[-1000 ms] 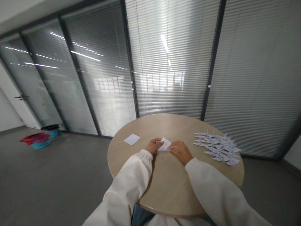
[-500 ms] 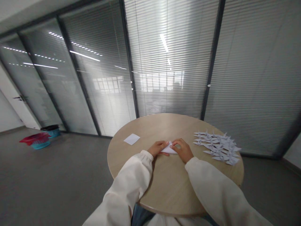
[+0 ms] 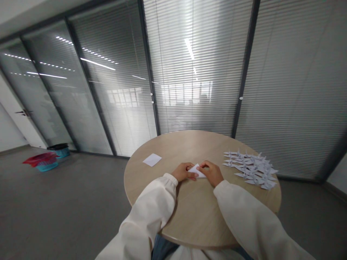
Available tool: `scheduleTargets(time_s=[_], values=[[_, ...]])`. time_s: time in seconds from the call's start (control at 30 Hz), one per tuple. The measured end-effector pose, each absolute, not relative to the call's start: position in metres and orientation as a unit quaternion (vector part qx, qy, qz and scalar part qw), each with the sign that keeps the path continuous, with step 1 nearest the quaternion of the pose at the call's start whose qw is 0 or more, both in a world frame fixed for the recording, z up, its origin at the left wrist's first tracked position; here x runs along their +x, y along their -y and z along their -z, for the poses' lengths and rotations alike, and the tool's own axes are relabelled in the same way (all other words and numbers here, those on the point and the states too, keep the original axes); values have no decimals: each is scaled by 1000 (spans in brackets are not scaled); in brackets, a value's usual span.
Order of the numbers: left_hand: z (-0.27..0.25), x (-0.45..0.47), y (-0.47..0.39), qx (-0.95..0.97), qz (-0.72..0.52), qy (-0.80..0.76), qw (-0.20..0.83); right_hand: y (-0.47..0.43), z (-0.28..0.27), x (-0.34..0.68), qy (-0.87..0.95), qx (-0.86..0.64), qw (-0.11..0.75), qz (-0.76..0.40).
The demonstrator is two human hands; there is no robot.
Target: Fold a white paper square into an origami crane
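Folded paper [image 3: 198, 170], white, lies between the two hands, just above or on the middle of the pale wood-look table [image 3: 195, 213]; whether its underside touches the tabletop, cannot tell; its visible part shows a peak pointing away from the person and a straight lower edge.

Left hand [image 3: 185, 171]: grasping the paper at its left side, thumb lying along the lower edge; right hand [image 3: 212, 172]: fingers bent, pinching the paper near its peak and right side; exact fingertip contact too small to tell.

Left of the hands, well apart: one flat white sheet [image 3: 152, 160], lying askew on the table; right of the hands: a crowded group of pointed white paper figures [image 3: 251, 169], near the right rim, many touching or overlapping; count not legible.

Both arms in off-white sleeves [image 3: 151, 206]; beyond the table, a glass partition with blinds [image 3: 200, 54]; on the floor at far left, a blue bin with red liner [image 3: 43, 160] beside another with black liner [image 3: 61, 150].
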State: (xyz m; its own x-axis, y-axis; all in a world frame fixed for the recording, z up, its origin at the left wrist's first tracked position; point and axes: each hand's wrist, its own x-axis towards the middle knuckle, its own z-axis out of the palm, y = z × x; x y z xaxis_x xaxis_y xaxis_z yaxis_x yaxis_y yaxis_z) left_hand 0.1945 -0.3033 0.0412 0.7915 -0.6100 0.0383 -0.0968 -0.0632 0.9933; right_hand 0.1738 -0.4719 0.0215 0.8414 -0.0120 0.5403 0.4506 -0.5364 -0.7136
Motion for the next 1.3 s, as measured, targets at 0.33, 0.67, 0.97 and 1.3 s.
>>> scheduleTargets(time_s=[0.33,0.67,0.97,1.3], values=[[-39,194,303,726,173,259,613,470,-19,178,104,-816,513,245],[-40,194,301,798,96,271,529,470,-21,178,130,-809,531,215],[-46,190,301,819,60,289,493,470,-22,178,140,-804,532,225],[-45,191,300,834,33,296,464,470,-23,177,149,-800,533,234]])
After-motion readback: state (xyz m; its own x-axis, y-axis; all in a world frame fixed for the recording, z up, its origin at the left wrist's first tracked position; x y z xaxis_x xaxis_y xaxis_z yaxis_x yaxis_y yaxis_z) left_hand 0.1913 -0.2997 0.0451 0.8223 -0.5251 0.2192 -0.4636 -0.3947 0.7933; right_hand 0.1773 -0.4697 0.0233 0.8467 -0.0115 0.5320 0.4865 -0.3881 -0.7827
